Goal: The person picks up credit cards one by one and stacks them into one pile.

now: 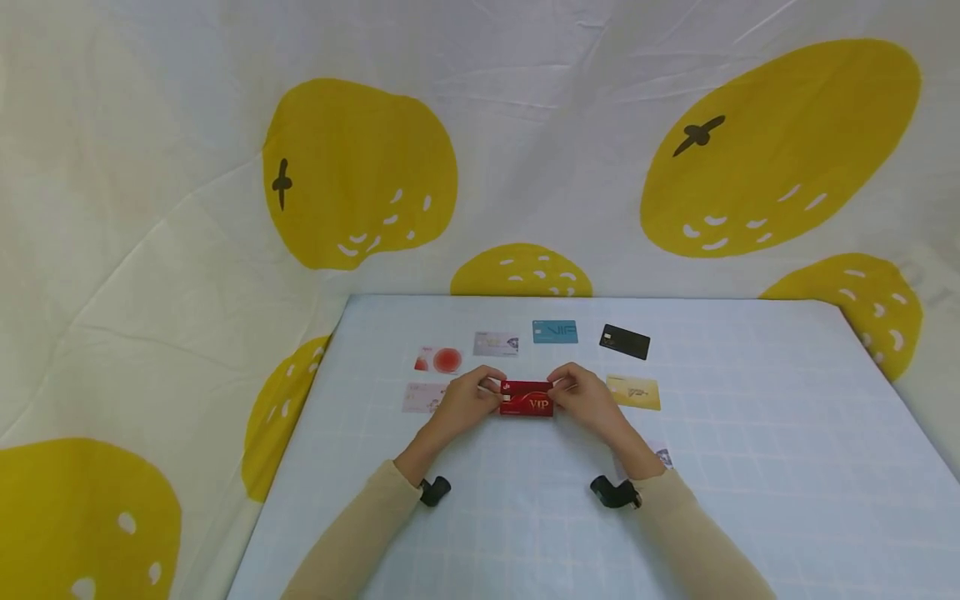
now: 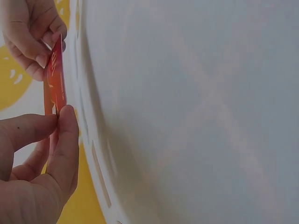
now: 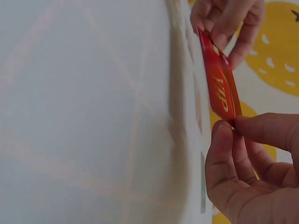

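Note:
A red VIP card (image 1: 527, 399) with gold lettering is held between both hands, raised over the table in the wrist views. My left hand (image 1: 468, 400) pinches its left end between thumb and fingers. On the opposite end, my right hand (image 1: 588, 402) pinches the card the same way. In the left wrist view the card (image 2: 56, 79) is seen nearly edge-on, while the right wrist view shows the printed face of the card (image 3: 219, 79) tilted.
Several cards lie in an arc around the hands: a pink card (image 1: 420, 397), a red-circle card (image 1: 438, 360), a silver card (image 1: 496, 344), a blue card (image 1: 555, 332), a black card (image 1: 625, 342) and a gold card (image 1: 633, 392). Another card (image 1: 663, 455) is partly under the right wrist.

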{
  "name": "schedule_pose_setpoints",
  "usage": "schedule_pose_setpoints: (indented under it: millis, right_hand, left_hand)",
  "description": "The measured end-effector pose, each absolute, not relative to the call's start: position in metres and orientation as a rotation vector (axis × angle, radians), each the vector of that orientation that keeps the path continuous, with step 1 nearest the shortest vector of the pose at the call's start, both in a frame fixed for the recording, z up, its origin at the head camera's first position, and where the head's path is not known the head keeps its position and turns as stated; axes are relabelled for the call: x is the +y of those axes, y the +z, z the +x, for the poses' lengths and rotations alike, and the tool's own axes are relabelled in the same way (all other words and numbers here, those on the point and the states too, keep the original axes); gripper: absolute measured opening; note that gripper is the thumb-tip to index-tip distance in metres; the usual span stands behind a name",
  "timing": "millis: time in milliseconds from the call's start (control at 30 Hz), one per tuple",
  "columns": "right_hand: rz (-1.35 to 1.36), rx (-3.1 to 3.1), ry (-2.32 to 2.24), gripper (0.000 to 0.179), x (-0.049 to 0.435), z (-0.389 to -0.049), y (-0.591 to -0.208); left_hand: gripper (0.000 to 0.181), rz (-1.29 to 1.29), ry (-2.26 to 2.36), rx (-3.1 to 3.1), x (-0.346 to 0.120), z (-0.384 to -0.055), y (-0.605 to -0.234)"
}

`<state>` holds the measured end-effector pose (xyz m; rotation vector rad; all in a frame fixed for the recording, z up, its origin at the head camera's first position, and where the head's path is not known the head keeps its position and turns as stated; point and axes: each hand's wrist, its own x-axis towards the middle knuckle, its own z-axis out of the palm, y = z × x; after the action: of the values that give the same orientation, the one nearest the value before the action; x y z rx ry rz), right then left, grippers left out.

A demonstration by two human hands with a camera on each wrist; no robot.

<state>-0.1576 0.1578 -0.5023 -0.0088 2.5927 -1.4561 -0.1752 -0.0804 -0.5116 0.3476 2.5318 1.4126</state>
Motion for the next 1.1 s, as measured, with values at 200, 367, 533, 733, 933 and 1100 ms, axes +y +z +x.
schedule_pose_setpoints:
  millis: [200,367,533,733,933,1100]
  right_hand:
    - [0.012,2.602,-1.43,0.017,0.171,-0.168,-0.506]
    - [0.044,2.59,-1.411,0.018,0.176,-0.175,-0.511]
    - [0.066,2.591,-1.386,0.019,0.177,-0.181,-0.516]
    - [0.102,2.578,-1.372,0.02,0.176,-0.184,-0.518]
    - [0.085,2.598,-1.344,0.019,0.173,-0.185,-0.517]
    - [0.111,2.59,-1.35,0.019,0.171,-0.185,-0.518]
  left_hand:
    - [0.024,0.349,1.402,2.508,-0.066,-0.188,-0.516]
    - [0.023,0.359,1.361,2.517,-0.059,-0.197,-0.522]
    - [0.023,0.363,1.333,2.53,-0.057,-0.203,-0.527]
    - [0.024,0.361,1.314,2.529,-0.055,-0.206,-0.528]
    - [0.024,0.338,1.302,2.536,-0.055,-0.205,-0.527]
    - [0.025,0.337,1.292,2.535,-0.056,-0.205,-0.527]
